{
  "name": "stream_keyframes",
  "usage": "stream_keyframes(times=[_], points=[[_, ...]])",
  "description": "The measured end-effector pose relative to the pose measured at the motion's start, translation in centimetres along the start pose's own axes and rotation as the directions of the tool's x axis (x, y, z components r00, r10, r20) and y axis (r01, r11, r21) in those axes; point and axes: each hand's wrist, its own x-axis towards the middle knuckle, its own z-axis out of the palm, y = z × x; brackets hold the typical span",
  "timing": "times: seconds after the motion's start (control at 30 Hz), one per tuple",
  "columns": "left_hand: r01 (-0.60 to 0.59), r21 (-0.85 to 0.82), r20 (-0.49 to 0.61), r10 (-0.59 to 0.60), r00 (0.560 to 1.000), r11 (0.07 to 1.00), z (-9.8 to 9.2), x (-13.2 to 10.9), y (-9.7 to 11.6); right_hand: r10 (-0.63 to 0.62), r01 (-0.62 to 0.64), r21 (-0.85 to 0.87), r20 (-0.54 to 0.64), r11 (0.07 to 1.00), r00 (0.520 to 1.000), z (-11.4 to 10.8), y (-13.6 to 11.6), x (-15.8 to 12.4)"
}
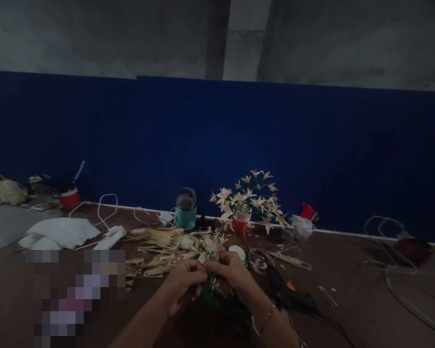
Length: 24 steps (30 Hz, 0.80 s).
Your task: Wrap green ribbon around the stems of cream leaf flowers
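My left hand point(184, 284) and my right hand point(235, 271) meet low in the middle, fingertips pinched close together. Between them a pale husk flower point(210, 243) rises, with a bit of green at its base. Both hands appear closed on its lower part; my fingers hide the exact grip. Just beyond lie torn dry corn husks point(159, 240). A roll with a white round face and green rim point(238, 252) is right behind my right hand. Below the hands, green and dark items are too dim to make out.
A red-and-white cup of husk flowers point(241, 223) stands at the back beside a teal jar with a dark lid point(186, 216). A black glue gun point(290, 292) with its cord lies at right, near thin sticks point(327, 296). White cloth point(60, 233) lies left; a loose cable point(387, 275) far right.
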Motion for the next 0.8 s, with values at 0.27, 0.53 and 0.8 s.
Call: stream_keyframes(times=[0.27,0.53,0.8], points=[[-0.004,0.045,-0.029,0.005,1.000,0.999,0.5,0.0,-0.3,-0.031,0.028,-0.078,-0.039,0.997,0.999,0.1,-0.8,-0.1],[0.016,0.076,-0.083,-0.010,0.996,0.997,0.5,-0.1,0.0,-0.070,0.060,-0.130,-0.071,0.990,0.995,0.5,-0.8,-0.2],[0.032,-0.027,-0.004,-0.032,0.999,0.999,0.6,-0.6,0.4,0.009,-0.010,-0.019,-0.019,1.000,1.000,0.9,-1.7,-1.0]])
